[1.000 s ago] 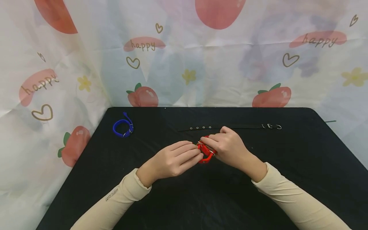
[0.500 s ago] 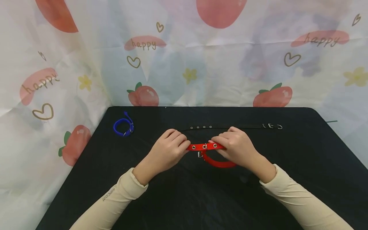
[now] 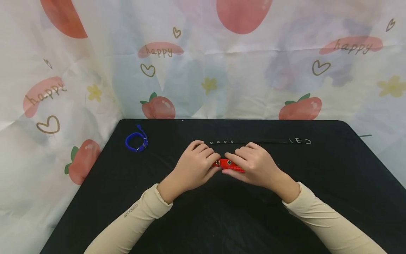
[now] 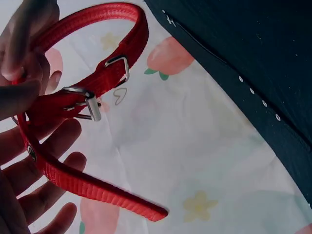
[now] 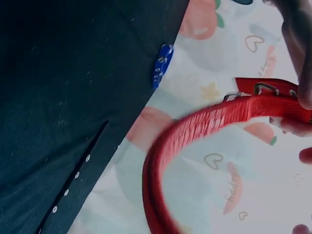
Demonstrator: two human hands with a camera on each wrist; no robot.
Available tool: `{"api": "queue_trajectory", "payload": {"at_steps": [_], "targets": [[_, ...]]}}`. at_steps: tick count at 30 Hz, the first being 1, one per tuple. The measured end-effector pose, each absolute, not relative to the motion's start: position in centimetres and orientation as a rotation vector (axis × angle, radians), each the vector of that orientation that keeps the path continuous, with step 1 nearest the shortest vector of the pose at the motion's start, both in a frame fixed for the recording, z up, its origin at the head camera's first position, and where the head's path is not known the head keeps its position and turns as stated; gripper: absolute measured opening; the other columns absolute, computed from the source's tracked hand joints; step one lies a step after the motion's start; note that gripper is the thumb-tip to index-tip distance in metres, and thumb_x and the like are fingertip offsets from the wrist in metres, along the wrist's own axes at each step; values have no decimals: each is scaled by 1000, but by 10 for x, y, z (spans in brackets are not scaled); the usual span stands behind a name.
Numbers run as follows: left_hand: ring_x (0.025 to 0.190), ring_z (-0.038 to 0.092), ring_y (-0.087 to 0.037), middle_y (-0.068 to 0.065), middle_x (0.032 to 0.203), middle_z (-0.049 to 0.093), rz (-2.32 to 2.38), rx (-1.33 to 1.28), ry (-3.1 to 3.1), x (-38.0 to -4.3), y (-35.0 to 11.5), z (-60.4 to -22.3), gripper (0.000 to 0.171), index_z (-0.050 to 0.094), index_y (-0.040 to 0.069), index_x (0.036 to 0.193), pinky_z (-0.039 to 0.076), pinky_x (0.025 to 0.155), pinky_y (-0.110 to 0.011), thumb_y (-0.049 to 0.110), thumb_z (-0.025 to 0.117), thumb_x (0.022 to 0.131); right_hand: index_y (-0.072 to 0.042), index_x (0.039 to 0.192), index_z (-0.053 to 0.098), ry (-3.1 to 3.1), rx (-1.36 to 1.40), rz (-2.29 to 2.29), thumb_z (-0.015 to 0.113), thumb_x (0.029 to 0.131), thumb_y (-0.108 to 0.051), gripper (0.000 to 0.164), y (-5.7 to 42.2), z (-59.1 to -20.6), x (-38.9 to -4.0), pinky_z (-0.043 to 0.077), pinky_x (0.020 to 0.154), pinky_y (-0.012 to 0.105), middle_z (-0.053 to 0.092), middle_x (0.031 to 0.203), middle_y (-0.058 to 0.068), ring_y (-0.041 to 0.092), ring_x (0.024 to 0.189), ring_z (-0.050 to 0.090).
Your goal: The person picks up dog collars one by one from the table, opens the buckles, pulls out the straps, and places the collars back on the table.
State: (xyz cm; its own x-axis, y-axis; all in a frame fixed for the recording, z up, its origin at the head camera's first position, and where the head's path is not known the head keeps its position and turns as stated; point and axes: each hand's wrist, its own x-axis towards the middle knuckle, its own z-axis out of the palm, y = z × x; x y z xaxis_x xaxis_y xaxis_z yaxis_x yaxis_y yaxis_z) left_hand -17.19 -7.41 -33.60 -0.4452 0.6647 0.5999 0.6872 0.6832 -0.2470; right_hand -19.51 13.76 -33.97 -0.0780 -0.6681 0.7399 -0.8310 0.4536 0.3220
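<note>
Between both hands is a red collar [image 3: 229, 163] with metal eyelets, raised above the black table [image 3: 222, 218]. My left hand [image 3: 196, 162] pinches one part of it, and my right hand [image 3: 253, 164] grips it just to the right. In the left wrist view, the silver buckle [image 4: 87, 102] and a D-ring [image 4: 126, 68] sit on the red band, and the pointed strap end [image 4: 141, 207] hangs loose. A curved stretch of the red collar [image 5: 187, 132] fills the right wrist view. The fingers hide part of the band.
A blue collar [image 3: 128, 142], fastened into a loop, lies at the table's back left. Along the back stretches a thin black collar [image 3: 269, 141] with eyelets and silver hardware at its right end. Behind the table hangs a printed cloth [image 3: 247, 77].
The red collar went from a small loop to a strap stretched between the hands. Now the hands are closer together, the left one having moved right, and less of the strap shows.
</note>
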Motion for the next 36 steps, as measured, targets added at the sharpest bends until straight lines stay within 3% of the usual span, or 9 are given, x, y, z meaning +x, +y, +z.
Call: {"api": "queue_trajectory", "payload": {"at_steps": [2,10,25,36], "targets": [[84,63,-15,4,83,70,-54,-1022,-2201,-172,-76,-336,20,70,17,89,45,95,-35,34,74,79,-5,86,71,-1757,1293,232,47,97,-38,42,137,-340,-195,48,58,33,57,61,2,15,52,52],[84,63,-15,5,82,70,-101,-995,-2213,-171,-82,-337,18,71,19,89,44,96,-37,34,72,80,-9,81,68,-1748,1291,259,49,97,-33,35,142,-339,-195,47,70,42,61,68,2,20,64,55],[81,59,-14,7,81,71,-98,-974,-2245,-173,-90,-338,17,71,21,90,41,99,-43,35,72,81,-9,83,70,-1880,1272,327,44,98,-39,43,167,-340,-208,42,83,49,67,76,4,22,76,55],[82,60,-14,6,82,70,8,-970,-2211,-176,-90,-336,17,72,19,89,42,99,-45,32,75,78,-8,82,71,-1935,1312,371,42,96,-43,48,171,-339,-213,43,81,48,67,77,4,23,79,55]]}}
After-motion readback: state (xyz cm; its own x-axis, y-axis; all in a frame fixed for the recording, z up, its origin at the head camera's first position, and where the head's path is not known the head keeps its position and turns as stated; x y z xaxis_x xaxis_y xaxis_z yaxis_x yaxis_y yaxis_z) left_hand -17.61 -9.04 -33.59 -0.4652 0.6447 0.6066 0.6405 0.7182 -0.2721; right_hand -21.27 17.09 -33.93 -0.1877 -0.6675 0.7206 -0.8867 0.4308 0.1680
